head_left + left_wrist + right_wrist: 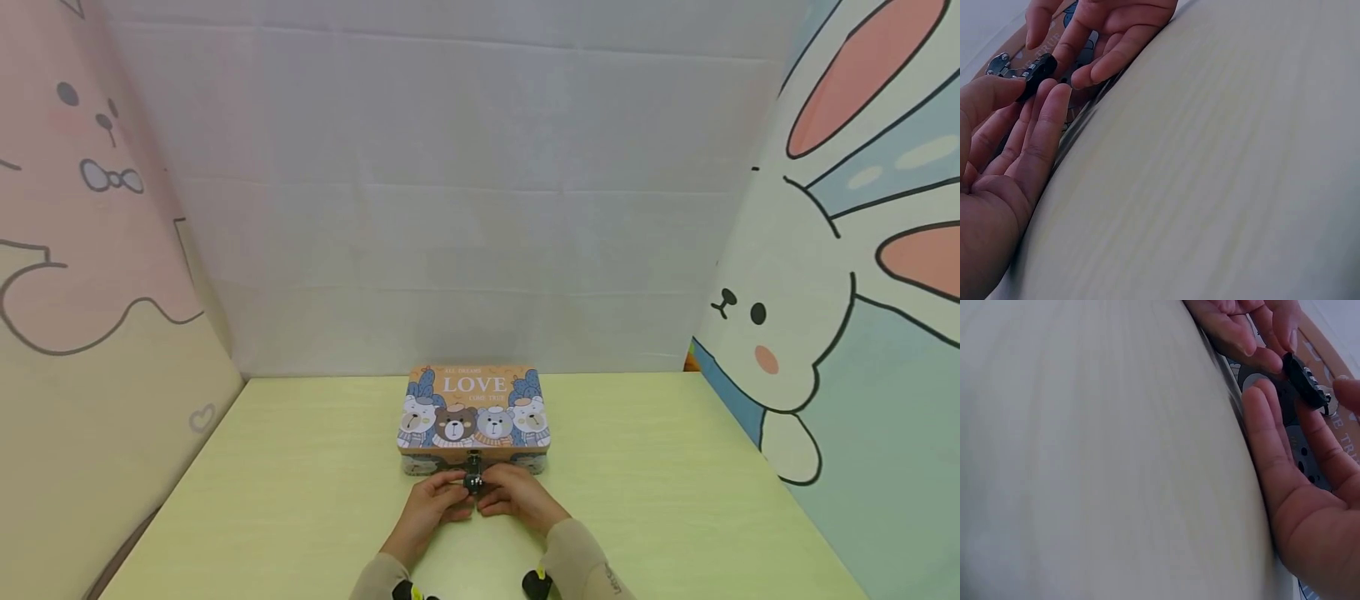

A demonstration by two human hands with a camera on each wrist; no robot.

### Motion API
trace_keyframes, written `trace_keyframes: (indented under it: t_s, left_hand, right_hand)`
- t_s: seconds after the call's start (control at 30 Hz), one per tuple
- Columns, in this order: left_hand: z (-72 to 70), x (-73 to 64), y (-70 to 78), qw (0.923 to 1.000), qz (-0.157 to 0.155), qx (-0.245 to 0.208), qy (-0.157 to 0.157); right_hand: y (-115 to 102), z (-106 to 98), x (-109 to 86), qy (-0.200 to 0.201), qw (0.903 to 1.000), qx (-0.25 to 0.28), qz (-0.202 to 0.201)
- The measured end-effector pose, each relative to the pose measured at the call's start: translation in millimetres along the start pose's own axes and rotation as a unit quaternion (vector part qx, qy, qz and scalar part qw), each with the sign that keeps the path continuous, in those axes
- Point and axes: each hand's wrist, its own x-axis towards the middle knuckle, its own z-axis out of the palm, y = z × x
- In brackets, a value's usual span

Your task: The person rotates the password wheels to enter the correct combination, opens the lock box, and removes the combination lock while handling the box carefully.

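A small black combination padlock (473, 482) with silver number dials hangs at the front clasp of a rectangular tin box (476, 417). The box is shut, its lid printed with bears, cacti and the word LOVE. My left hand (431, 510) pinches one end of the padlock (1037, 76) between thumb and fingers. From the other side comes my right hand (520, 497), its index fingertip against the padlock (1305, 382). The right thumb (1346, 394) is lifted apart from the dials, and the other right fingers extend loosely beside the box front.
The box stands on a pale yellow-green table (300, 467), near its back edge. A white cloth (465, 192) hangs behind. Cartoon-printed panels flank the table, a rabbit one (795, 333) on the right and a pink one (90, 250) on the left.
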Motion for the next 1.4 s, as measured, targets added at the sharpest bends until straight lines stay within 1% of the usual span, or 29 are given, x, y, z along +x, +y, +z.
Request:
trace_keyframes:
  t_s: [0.27, 0.47, 0.63, 0.87, 1.17, 1.4]
  left_hand:
    - [-0.5, 1.9, -0.7, 1.0000, -0.002, 0.001, 0.003]
    - [-1.2, 2.8, -1.2, 0.9999, 0.009, 0.003, -0.007]
    - [-1.3, 2.9, -0.3, 0.9999, 0.009, 0.003, -0.010]
    - [-0.2, 0.9, -0.2, 0.9999, 0.010, 0.008, -0.007]
    - [1.8, -1.0, 1.6, 1.0000, 0.000, 0.004, 0.000]
    - [0.7, -1.3, 1.6, 1.0000, 0.004, 0.006, -0.003]
  right_hand:
    - [-0.5, -1.2, -1.4, -0.011, 0.9999, 0.009, -0.008]
    - [-0.5, -2.1, -1.4, -0.006, 0.9999, 0.002, -0.010]
    - [0.1, -2.1, -0.8, -0.004, 0.9999, -0.006, -0.015]
    - [1.2, -1.2, 0.3, -0.004, 0.9999, -0.007, -0.015]
    - [0.7, 0.9, -0.8, 0.002, 0.9998, -0.012, -0.013]
    - [-0.5, 1.0, -2.0, 0.001, 0.9998, -0.014, -0.015]
